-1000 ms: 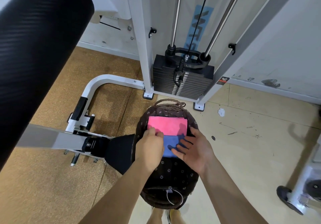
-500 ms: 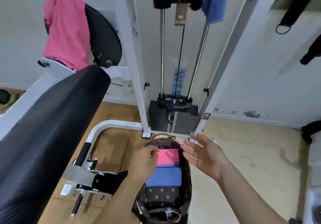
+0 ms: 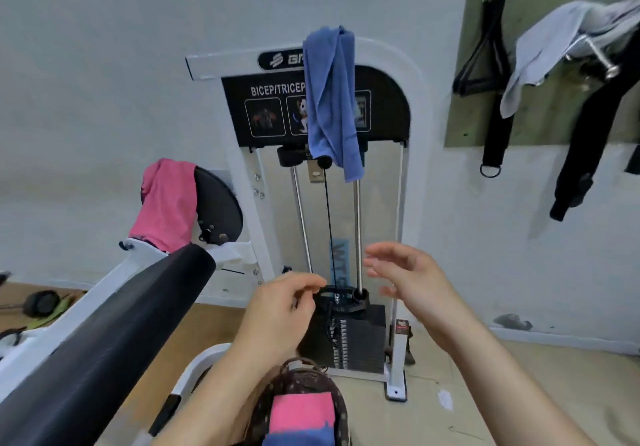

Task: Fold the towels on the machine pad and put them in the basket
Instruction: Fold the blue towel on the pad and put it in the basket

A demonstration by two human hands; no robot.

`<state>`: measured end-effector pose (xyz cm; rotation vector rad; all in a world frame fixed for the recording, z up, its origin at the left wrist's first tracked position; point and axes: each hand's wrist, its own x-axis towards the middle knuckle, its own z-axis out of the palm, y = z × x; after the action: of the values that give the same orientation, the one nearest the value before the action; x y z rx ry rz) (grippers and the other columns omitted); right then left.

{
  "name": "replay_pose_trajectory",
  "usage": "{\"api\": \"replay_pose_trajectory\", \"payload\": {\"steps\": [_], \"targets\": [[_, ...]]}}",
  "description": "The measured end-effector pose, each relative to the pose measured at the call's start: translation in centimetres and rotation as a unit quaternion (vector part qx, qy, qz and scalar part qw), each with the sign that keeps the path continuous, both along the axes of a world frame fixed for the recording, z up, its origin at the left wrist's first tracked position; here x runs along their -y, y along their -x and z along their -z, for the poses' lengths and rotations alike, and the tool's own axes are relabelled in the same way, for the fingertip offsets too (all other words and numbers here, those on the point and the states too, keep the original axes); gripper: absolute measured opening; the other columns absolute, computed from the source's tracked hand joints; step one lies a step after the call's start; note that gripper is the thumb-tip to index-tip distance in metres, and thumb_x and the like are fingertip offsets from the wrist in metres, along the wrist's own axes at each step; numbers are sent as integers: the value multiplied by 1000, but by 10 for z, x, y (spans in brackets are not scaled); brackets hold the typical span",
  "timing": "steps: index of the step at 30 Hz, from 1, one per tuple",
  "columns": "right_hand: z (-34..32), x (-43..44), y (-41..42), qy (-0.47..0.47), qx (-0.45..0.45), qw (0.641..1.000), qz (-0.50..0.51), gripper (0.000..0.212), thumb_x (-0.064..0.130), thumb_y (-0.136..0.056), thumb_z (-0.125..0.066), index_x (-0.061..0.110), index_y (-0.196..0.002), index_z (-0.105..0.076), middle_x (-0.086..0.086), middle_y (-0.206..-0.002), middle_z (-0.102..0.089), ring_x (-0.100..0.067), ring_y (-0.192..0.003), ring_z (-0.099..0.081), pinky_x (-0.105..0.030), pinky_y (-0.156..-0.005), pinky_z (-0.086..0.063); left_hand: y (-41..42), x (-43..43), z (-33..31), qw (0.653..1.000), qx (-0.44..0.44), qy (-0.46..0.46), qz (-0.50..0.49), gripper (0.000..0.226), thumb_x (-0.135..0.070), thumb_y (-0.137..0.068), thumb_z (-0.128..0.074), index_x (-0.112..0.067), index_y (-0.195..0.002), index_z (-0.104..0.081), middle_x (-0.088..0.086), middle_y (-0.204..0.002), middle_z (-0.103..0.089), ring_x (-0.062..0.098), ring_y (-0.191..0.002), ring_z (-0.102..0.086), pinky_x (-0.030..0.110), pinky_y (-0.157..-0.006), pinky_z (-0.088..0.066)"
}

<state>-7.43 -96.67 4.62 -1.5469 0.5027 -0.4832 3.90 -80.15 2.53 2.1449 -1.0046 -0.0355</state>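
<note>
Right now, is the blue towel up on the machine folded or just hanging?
Just hanging. The blue towel drapes unfolded over the machine's top frame, loose and wrinkled, partly covering the exercise label.

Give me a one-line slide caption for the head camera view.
Empty hands, left hand and right hand, rise from basket toward blue towel.

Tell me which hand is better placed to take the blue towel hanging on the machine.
Probably the right hand: it is open, empty and almost directly below the blue towel. The left hand is lower, farther left, fingers curled.

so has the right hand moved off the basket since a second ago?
Yes. The right hand has lifted up off the basket, now empty and level with the weight stack.
</note>
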Motion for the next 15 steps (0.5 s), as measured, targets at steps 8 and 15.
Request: {"api": "replay_pose_trajectory", "payload": {"steps": [8,15], "targets": [[-69,67,27,385,38,922,-10,64,15,-91,-52,35,-147,-27,7,-137,-45,-7,-111,-53,-22,-94,-40,45,77,-85,982,188,-10,-2,42,-20,-96,-48,-32,-136,-50,-14,-116,-61,5,-93,-57,25,-85,-47],[-137,118,5,556,32,830,-13,72,17,-90,-47,31,-152,-14,6,-150,-31,-22,-122,-49,-39,-94,-47,12,120,-166,949,306,-33,-67,46,-24,-95,-47,-33,-139,-39,-10,-118,-61,14,-107,-53,37,-85,-50]]}}
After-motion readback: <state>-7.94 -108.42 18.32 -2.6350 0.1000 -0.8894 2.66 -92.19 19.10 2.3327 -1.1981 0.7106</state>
